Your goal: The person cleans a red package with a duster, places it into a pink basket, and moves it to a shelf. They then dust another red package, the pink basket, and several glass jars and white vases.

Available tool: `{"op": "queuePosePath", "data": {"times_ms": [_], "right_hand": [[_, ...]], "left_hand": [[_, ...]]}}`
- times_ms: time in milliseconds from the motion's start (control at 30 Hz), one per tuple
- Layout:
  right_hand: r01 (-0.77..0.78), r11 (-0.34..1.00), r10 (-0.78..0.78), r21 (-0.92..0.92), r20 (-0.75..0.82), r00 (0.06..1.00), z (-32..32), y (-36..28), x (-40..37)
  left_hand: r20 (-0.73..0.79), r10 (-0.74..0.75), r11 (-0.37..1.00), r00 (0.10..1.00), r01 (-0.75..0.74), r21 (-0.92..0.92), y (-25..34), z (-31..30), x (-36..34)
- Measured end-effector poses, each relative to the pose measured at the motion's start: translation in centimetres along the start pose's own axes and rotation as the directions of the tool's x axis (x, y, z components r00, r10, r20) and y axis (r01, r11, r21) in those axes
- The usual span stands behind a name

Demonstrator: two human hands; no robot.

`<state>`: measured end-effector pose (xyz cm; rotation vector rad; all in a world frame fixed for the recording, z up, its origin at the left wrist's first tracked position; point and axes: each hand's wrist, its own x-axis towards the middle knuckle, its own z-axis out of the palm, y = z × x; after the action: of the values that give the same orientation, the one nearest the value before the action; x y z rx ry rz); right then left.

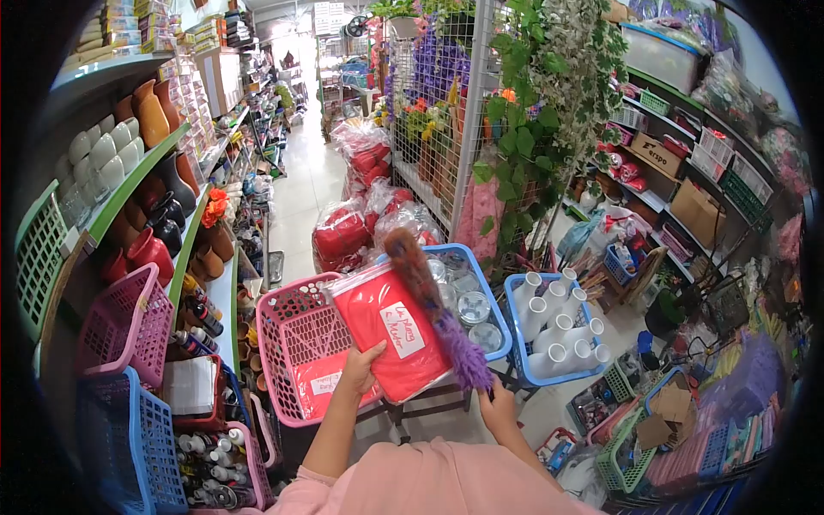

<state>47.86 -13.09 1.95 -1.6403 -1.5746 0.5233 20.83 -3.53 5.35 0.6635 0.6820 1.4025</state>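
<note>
My left hand (363, 367) grips the lower left edge of a red, plastic-wrapped packet (378, 322) with a handwritten white label. The packet is tilted over the right side of a pink basket (268, 343), where another red labelled packet (316, 388) lies. In my right hand (498, 407) is the lower end of a fluffy duster (438, 309), brown at the top and purple below. The duster slants up across the packet's right side. Just behind it, a blue basket (495, 302) holds clear glass jars (473, 307).
On the right, a blue basket (515, 371) holds white vases (546, 361). Red bagged goods (339, 232) stand on the floor ahead, beside a wire mesh rack (429, 112). Shelves of pots (153, 116) line the left. Pink and blue baskets crowd the lower left.
</note>
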Motion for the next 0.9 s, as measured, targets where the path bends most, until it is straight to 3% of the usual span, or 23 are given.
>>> {"op": "queuePosePath", "data": {"times_ms": [33,100,167,200,233,300,333,367,467,567,633,700,767,833,900], "right_hand": [[-0.093,0.995,0.094,0.025,-0.021,0.995,-0.6,-0.1,0.0],[0.000,0.999,0.000,-0.053,-0.007,1.000,-2.2,0.3,-0.3],[0.265,0.961,-0.259,-0.073,0.080,0.962,-3.5,1.1,-0.7],[0.293,0.951,-0.289,-0.097,0.060,0.956,-4.2,1.2,-0.5],[0.299,0.950,-0.293,-0.095,0.064,0.954,-4.6,1.6,-0.4],[0.027,0.993,-0.021,-0.113,0.050,0.999,-5.0,2.1,-0.5],[0.004,0.996,-0.002,-0.094,0.019,1.000,-4.6,2.9,-0.5],[0.011,0.996,-0.008,-0.093,0.029,1.000,-4.5,3.4,-0.6],[0.298,0.954,-0.297,-0.014,0.054,0.953,-4.8,3.6,-0.9],[0.329,0.939,-0.319,-0.099,0.104,0.942,-6.0,2.9,-0.4],[0.251,0.964,-0.244,-0.091,0.075,0.967,-5.2,3.6,-0.3],[0.041,0.997,-0.037,-0.062,0.061,0.997,-4.7,3.9,-0.2],[0.109,0.992,-0.107,-0.060,0.040,0.993,-4.7,3.3,-0.2],[0.283,0.959,-0.279,-0.016,0.121,0.953,-5.2,2.9,-0.4],[0.307,0.949,-0.293,-0.066,0.165,0.942,-5.7,3.0,0.3]], "left_hand": [[-0.004,-0.008,0.999,1.000,0.008,0.045,-0.3,0.4,-0.3],[0.008,-0.024,0.999,1.000,0.024,0.027,-1.8,0.3,-0.1],[0.075,-0.065,0.998,0.995,0.063,0.027,-3.3,-0.5,0.1],[0.025,-0.037,0.994,0.999,0.034,0.100,-5.2,-2.3,0.6],[0.021,-0.032,0.995,0.999,0.029,0.099,-5.1,-1.3,0.1],[-0.001,-0.054,0.998,0.999,0.054,0.033,-4.1,1.6,-1.6],[0.008,-0.083,0.995,0.997,0.082,0.061,-4.3,1.7,-1.9],[-0.002,-0.076,0.995,0.997,0.076,0.059,-4.6,1.8,-2.1],[-0.036,-0.033,0.998,0.999,0.035,0.056,-6.5,0.5,-2.5],[-0.008,-0.049,0.980,0.999,0.049,0.190,-6.7,-0.5,-2.9],[0.010,-0.055,0.997,0.998,0.054,0.059,-5.8,1.4,-3.9],[-0.010,-0.061,0.995,0.998,0.061,0.083,-5.6,1.7,-4.2],[-0.036,-0.003,0.996,0.999,0.006,0.085,-5.6,1.7,-4.2],[-0.002,0.006,1.000,1.000,-0.006,-0.004,-5.5,0.7,-4.4],[0.019,0.017,0.996,1.000,-0.016,-0.086,-5.5,-0.1,-4.7]]}}
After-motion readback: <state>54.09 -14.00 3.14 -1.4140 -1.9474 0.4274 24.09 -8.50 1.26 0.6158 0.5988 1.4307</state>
